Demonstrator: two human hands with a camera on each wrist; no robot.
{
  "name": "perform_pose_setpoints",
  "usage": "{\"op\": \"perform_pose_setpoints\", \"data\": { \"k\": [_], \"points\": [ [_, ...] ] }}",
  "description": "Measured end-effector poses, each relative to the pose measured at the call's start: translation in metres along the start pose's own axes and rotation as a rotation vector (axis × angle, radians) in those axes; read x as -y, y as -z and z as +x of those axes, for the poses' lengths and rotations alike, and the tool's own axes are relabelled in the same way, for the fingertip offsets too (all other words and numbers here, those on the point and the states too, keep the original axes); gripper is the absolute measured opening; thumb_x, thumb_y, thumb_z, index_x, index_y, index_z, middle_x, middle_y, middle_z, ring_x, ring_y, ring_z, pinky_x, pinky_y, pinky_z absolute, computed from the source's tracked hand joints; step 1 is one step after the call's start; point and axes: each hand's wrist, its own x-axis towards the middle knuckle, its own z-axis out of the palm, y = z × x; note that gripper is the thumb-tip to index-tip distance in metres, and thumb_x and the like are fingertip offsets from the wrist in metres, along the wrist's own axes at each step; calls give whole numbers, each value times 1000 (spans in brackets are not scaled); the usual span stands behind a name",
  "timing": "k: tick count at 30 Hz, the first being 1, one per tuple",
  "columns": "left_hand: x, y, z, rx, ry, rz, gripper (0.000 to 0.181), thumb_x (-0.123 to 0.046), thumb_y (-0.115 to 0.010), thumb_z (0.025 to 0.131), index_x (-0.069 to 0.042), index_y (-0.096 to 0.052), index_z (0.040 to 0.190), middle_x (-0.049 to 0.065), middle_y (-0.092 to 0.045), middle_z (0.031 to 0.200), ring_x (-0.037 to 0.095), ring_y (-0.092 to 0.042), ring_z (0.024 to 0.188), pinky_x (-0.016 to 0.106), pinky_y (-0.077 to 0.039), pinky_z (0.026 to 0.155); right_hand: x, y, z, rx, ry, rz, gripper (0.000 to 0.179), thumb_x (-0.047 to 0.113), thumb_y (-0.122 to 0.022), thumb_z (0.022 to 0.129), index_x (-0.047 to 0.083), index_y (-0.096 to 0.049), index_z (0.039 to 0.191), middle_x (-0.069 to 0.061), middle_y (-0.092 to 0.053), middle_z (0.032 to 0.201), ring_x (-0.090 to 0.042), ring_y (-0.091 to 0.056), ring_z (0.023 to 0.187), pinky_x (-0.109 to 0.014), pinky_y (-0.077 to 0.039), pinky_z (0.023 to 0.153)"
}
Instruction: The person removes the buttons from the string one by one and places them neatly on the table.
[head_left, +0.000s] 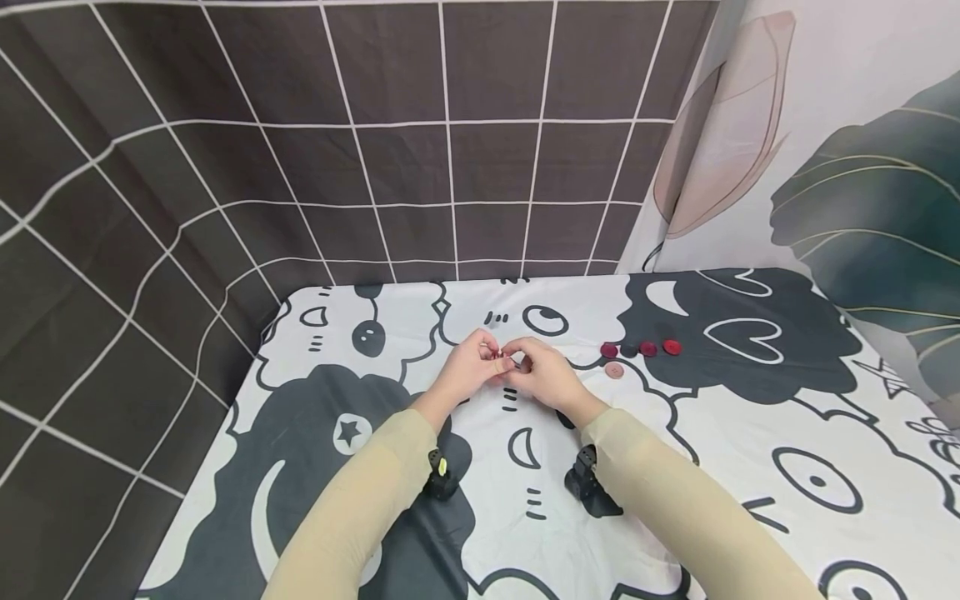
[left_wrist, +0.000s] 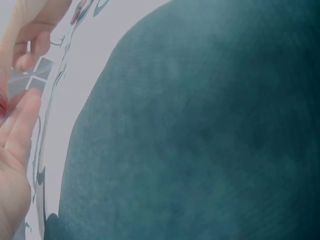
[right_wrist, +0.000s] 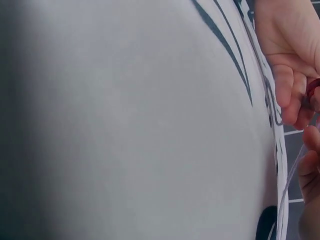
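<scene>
Both hands meet at the middle of the patterned cloth, fingertips almost together. My left hand (head_left: pixel 467 368) pinches a small round red button (right_wrist: pixel 313 90) between thumb and fingers; in the left wrist view only a sliver of its red edge shows. Facing it, my right hand (head_left: pixel 546 372) has thumb and fingers curled together on a thin whitish string (right_wrist: pixel 295 167). One length of the string hangs down beside the right fingers in the right wrist view. The fingers hide where string and button meet.
Right of the hands lie several loose buttons: a dark red one (head_left: pixel 609 350), a black one (head_left: pixel 628 352), another dark red one (head_left: pixel 648 348), a bright red one (head_left: pixel 671 347) and a pink one (head_left: pixel 614 370). A dark checked curtain (head_left: pixel 495 158) hangs behind the cloth-covered surface (head_left: pixel 570 550).
</scene>
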Motion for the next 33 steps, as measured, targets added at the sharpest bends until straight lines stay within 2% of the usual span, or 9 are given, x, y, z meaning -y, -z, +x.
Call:
{"op": "perform_pose_setpoints", "data": {
  "k": [6, 11, 18, 25, 33],
  "points": [
    [1, 0, 0, -13, 4, 50, 32, -27, -71, 82, -8, -48, 93, 5, -67, 71, 16, -64, 60, 24, -45, 59, 1, -3, 0, 15, 1, 21, 30, 17, -73, 80, 13, -64, 108, 3, -61, 90, -9, -51, 67, -24, -43, 58],
    [2, 0, 1, -8, 15, 26, 33, -26, -72, 81, -7, -48, 93, 6, -66, 70, 15, -64, 59, 23, -49, 59, 1, -4, 0, -1, 38, 22, 31, 13, -71, 80, 11, -65, 110, 0, -62, 98, -9, -51, 70, -25, -44, 61],
    [1, 0, 0, -5, 14, -19, 33, -22, -73, 81, -6, -48, 94, 6, -66, 71, 14, -64, 61, 26, -53, 61, 2, -5, 0, -18, 46, 32, 32, 9, -69, 78, 10, -65, 110, 0, -60, 93, -10, -51, 70, -24, -44, 61],
    [-1, 1, -1, -43, -12, 47, 34, -27, -73, 80, -7, -48, 92, 5, -66, 72, 11, -57, 63, 22, -43, 59, 2, -8, -1, -14, 41, 28, 36, 15, -75, 79, 12, -63, 113, 0, -60, 97, -10, -51, 71, -25, -44, 62],
    [-1, -1, 1, -56, -20, 44, 36, -29, -72, 79, -6, -49, 93, 7, -68, 75, 10, -56, 62, 22, -41, 57, 2, -8, -1, -63, 105, 29, 39, 16, -77, 78, 12, -64, 114, -1, -60, 95, -10, -50, 71, -25, -44, 62]
  ]
}}
